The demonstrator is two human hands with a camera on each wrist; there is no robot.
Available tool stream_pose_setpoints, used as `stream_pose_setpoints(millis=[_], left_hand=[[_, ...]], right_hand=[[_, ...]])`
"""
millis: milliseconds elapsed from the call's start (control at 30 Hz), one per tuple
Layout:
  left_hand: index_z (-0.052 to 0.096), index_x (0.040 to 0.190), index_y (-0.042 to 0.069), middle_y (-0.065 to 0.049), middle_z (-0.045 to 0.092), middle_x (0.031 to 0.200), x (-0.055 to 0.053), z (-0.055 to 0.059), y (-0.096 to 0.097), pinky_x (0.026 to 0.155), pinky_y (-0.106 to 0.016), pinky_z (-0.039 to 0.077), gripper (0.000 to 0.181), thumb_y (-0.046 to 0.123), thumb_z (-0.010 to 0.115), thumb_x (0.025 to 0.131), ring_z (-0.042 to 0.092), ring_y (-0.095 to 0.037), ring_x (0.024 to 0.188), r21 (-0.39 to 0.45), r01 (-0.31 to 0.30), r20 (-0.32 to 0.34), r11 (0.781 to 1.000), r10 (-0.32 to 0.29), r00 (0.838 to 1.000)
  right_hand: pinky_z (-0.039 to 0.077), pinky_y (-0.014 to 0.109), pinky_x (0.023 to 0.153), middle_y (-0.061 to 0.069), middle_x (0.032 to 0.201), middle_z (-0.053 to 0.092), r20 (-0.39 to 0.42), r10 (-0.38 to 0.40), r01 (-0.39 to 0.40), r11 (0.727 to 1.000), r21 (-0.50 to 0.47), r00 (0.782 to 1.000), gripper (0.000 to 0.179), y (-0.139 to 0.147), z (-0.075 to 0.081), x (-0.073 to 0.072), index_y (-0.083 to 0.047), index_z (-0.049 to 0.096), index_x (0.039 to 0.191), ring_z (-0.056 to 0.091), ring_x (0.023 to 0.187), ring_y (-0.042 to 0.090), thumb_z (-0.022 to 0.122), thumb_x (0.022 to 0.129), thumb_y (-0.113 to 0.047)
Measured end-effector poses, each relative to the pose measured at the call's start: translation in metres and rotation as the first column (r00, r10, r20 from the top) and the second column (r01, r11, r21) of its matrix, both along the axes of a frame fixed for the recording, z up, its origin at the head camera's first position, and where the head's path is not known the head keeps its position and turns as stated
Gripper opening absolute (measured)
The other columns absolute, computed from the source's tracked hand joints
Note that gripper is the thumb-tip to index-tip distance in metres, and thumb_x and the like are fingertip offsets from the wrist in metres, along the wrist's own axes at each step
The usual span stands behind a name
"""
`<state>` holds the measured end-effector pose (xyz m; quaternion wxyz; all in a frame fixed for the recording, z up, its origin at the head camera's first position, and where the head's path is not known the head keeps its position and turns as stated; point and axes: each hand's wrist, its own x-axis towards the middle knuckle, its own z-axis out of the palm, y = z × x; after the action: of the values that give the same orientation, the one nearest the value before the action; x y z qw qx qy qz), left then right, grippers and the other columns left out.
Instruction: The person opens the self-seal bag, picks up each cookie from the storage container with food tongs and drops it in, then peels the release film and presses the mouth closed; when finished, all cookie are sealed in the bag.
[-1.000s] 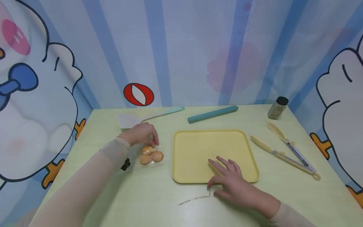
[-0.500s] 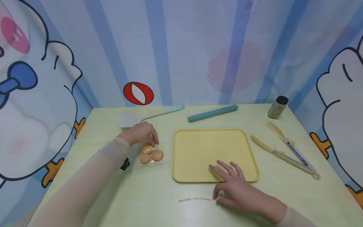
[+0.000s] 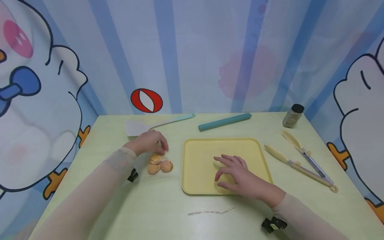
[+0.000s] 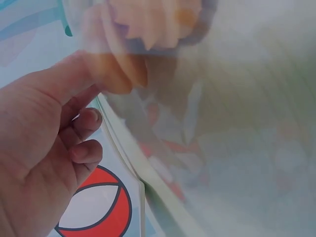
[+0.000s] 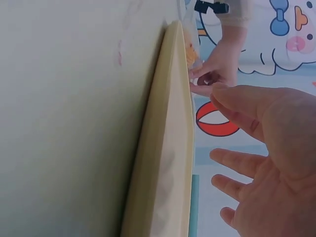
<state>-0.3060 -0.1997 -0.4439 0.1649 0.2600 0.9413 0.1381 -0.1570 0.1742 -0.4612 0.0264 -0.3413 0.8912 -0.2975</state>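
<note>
My left hand (image 3: 150, 143) pinches the top edge of a clear plastic bag between thumb and forefinger. Inside the bag are three round swirl cookies (image 3: 154, 169), lying on the table left of the tray. In the left wrist view the cookies (image 4: 158, 19) look blurred behind the see-through film. Over the front half of the yellow tray (image 3: 198, 160) is my right hand (image 3: 237, 176), fingers spread, holding nothing. A thin clear torn strip (image 3: 207, 212) lies on the table in front of the tray.
At the back lie a white spatula (image 3: 136, 128) with a light blue handle and a teal rolling pin-like rod (image 3: 225, 122). Right of the tray are cream-tipped tongs (image 3: 303, 166), spread apart. A black-capped jar (image 3: 292, 116) stands at the back right corner, near the printed curtain (image 3: 204, 50).
My right hand has let go of the clear strip, leaving it on the table, and moved forward and left over the tray. My left hand stays at the bag.
</note>
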Motion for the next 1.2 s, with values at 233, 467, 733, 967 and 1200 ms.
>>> stream_pose_setpoints(millis=[233, 467, 733, 967, 1200], left_hand=[[0.079, 0.102, 0.019, 0.005, 0.071, 0.089, -0.006, -0.004, 0.0, 0.085, -0.034, 0.054, 0.012, 0.019, 0.082, 0.09, 0.061, -0.016, 0.089, 0.068, -0.03, 0.051, 0.997, 0.026, 0.998], [0.078, 0.089, 0.018, 0.004, 0.072, 0.089, -0.011, -0.009, -0.001, 0.08, -0.03, 0.053, 0.007, 0.013, 0.077, 0.094, 0.06, -0.017, 0.088, 0.099, -0.048, 0.078, 0.994, 0.04, 0.996], [0.074, 0.093, 0.016, 0.001, 0.07, 0.094, -0.01, -0.007, -0.009, 0.087, -0.035, 0.053, 0.004, 0.016, 0.073, 0.097, 0.06, -0.019, 0.093, 0.127, -0.118, 0.093, 0.985, 0.106, 0.99], [0.076, 0.106, 0.014, -0.002, 0.072, 0.101, -0.005, -0.003, -0.031, 0.092, -0.038, 0.054, 0.01, 0.019, 0.074, 0.097, 0.061, -0.022, 0.097, 0.135, -0.229, 0.088, 0.964, 0.219, 0.972], [0.074, 0.096, 0.009, -0.005, 0.069, 0.092, 0.01, -0.006, -0.058, 0.08, -0.032, 0.05, 0.006, 0.014, 0.072, 0.097, 0.058, -0.021, 0.088, 0.173, -0.274, 0.097, 0.946, 0.26, 0.961]], right_hand=[[0.015, 0.068, 0.115, 0.014, 0.16, 0.045, 0.019, -0.027, 0.027, 1.0, 0.003, 0.999, 0.006, -0.01, -0.001, -0.031, -0.025, 0.072, 0.098, 0.03, 0.152, 0.043, 0.077, 0.094, -0.022], [0.017, 0.07, 0.114, 0.015, 0.158, 0.047, 0.035, -0.035, 0.035, 0.999, -0.019, 0.999, 0.006, -0.02, -0.002, -0.051, -0.023, 0.073, 0.1, 0.034, 0.151, 0.042, 0.075, 0.095, -0.02], [0.017, 0.068, 0.115, 0.013, 0.158, 0.047, 0.05, -0.034, 0.034, 0.999, -0.005, 0.998, 0.006, -0.034, 0.004, -0.061, -0.023, 0.073, 0.103, 0.036, 0.151, 0.037, 0.073, 0.097, -0.021], [0.018, 0.067, 0.115, 0.014, 0.157, 0.049, 0.078, -0.029, 0.03, 0.999, -0.015, 0.997, 0.005, -0.056, 0.002, -0.076, -0.021, 0.074, 0.102, 0.036, 0.151, 0.036, 0.074, 0.097, -0.022], [0.022, 0.068, 0.116, 0.016, 0.151, 0.053, 0.102, -0.008, 0.013, 0.999, -0.046, 0.995, 0.006, -0.085, -0.007, -0.089, -0.02, 0.074, 0.1, 0.035, 0.146, 0.044, 0.075, 0.095, -0.022]])
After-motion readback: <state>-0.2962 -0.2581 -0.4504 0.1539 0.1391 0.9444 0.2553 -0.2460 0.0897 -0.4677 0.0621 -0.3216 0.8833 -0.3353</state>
